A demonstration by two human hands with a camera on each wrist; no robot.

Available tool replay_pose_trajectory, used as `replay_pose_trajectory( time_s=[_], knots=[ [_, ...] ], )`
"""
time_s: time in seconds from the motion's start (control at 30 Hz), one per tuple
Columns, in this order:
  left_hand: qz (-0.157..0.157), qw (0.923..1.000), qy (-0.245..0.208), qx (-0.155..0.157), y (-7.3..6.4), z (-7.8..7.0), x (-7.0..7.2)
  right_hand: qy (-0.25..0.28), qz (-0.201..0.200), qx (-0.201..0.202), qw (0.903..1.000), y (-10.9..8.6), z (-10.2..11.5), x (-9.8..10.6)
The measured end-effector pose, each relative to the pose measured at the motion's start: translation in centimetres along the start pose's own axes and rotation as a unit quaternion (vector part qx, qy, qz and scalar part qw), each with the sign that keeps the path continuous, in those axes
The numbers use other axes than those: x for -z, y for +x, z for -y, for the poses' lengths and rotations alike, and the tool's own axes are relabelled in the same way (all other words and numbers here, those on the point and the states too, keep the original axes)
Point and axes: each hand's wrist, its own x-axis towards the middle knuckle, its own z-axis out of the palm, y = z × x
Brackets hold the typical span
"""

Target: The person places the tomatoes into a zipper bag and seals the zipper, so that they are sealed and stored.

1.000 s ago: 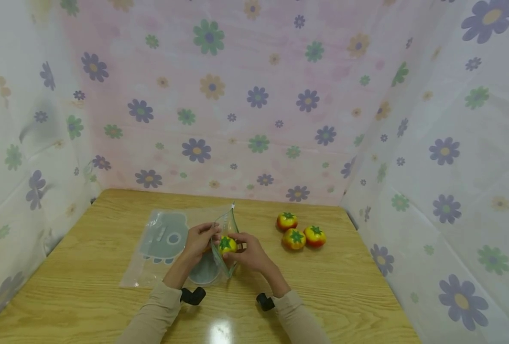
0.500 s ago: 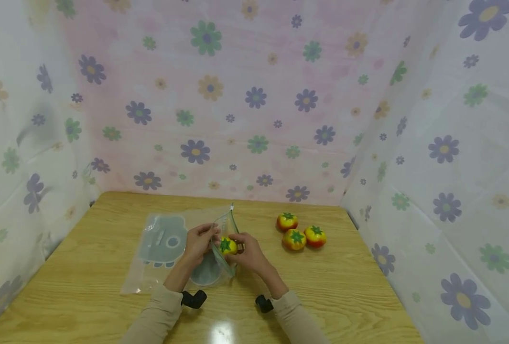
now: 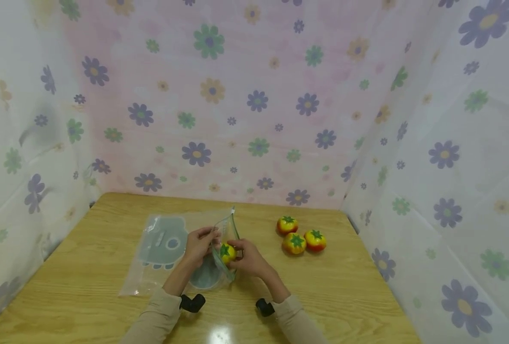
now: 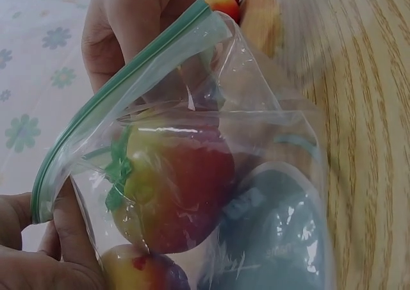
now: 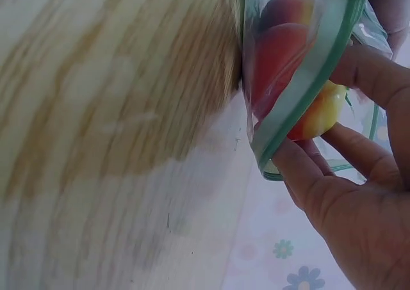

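My left hand (image 3: 198, 246) pinches one side of the mouth of a clear zip bag (image 4: 295, 213) with a green seal strip, keeping the mouth spread. At the opening, my right hand (image 3: 250, 258) holds a red-and-yellow toy fruit (image 3: 227, 253) with a green leafy top. The right wrist view has its thumb and fingers (image 5: 365, 149) around that fruit, just inside the seal. Through the film in the left wrist view, a fruit (image 4: 173, 181) lies above a second one (image 4: 144, 271) deeper in the bag.
Three more red-and-yellow toy fruits (image 3: 295, 243) sit together on the wooden table (image 3: 344, 296), right of the hands. Left of the bag lies a flat clear bag (image 3: 164, 241) with a grey-blue printed figure. Flowered cloth walls (image 3: 254, 119) rise at the back and both sides.
The toy fruit in my right hand has sunk slightly deeper into the bag's mouth. My left hand stays at the rim; the three fruits on the table have not moved.
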Motion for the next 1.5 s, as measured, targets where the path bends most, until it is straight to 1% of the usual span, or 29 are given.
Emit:
replay_pose_trajectory(
  time_s=[0.13, 0.27, 0.47, 0.67, 0.77, 0.9, 1.0, 1.1, 1.23, 1.37, 1.5],
  knots=[
    [0.005, 0.9999, 0.004, -0.008, 0.0, 0.2, 0.1, -0.001, -0.004, -0.005, 1.0, 0.1, -0.1, -0.2],
    [0.006, 0.9999, 0.004, -0.015, 0.1, 0.4, 0.0, 0.008, -0.007, -0.017, 0.9998, 0.2, -0.1, -0.3],
    [0.013, 0.9996, -0.017, -0.016, 0.2, 0.6, -0.3, 0.018, -0.019, -0.012, 0.9996, 0.3, -0.3, -0.5],
    [0.013, 0.9996, -0.017, -0.02, 0.2, 0.8, -0.5, 0.017, -0.035, -0.013, 0.9992, 0.7, -0.5, -0.8],
    [0.013, 0.9996, -0.013, -0.021, 0.2, 0.7, -0.4, 0.024, -0.032, -0.023, 0.9989, 0.9, -0.4, -0.9],
    [0.012, 0.9997, -0.008, -0.019, 0.1, 0.4, -0.4, 0.042, -0.015, -0.035, 0.9984, 1.0, -0.2, -0.9],
    [0.012, 0.9997, -0.01, -0.016, 0.0, 0.2, -0.5, 0.054, -0.005, -0.034, 0.998, 1.0, -0.1, -0.9],
    [0.014, 0.9996, -0.013, -0.019, 0.0, 0.2, -0.4, 0.061, -0.004, -0.032, 0.9976, 1.1, 0.0, -1.0],
    [0.014, 0.9996, -0.008, -0.025, 0.1, 0.2, -0.4, 0.066, -0.011, -0.03, 0.9973, 1.4, -0.1, -1.3],
    [0.014, 0.9995, -0.004, -0.026, 0.1, 0.2, -0.3, 0.062, -0.022, -0.02, 0.9977, 1.5, 0.0, -1.5],
    [0.019, 0.9995, -0.01, -0.024, 0.0, 0.2, -0.2, 0.059, -0.032, -0.012, 0.9976, 1.6, 0.2, -1.7]
  ],
)
